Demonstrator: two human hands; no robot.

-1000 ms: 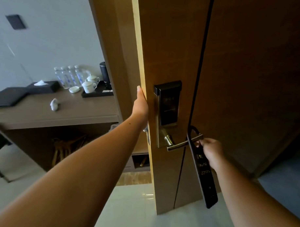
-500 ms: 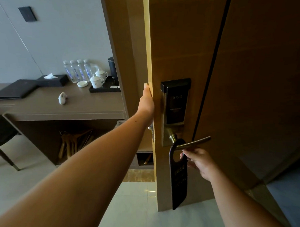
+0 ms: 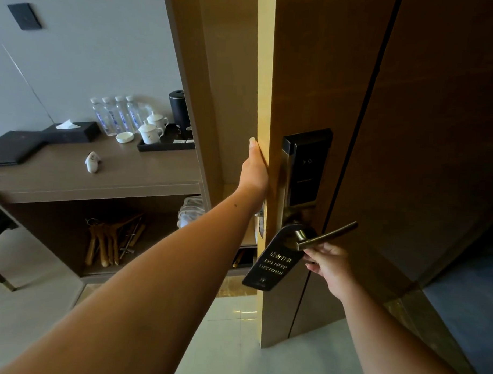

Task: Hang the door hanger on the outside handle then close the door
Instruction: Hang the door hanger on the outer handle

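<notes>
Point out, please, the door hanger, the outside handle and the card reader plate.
door hanger (image 3: 274,264): head view, on its printed face.
outside handle (image 3: 329,236): head view, mid-lever.
card reader plate (image 3: 306,172): head view, dark panel centre.

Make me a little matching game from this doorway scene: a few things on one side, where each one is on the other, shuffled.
Things:
1. door hanger
2. left hand
3. water bottles
4. wooden coat hangers

Places:
A. under the desk
B. looped over the door handle
C. on the door's edge
D. on the desk, by the wall

Pairs: 1-B, 2-C, 3-D, 4-A
</notes>
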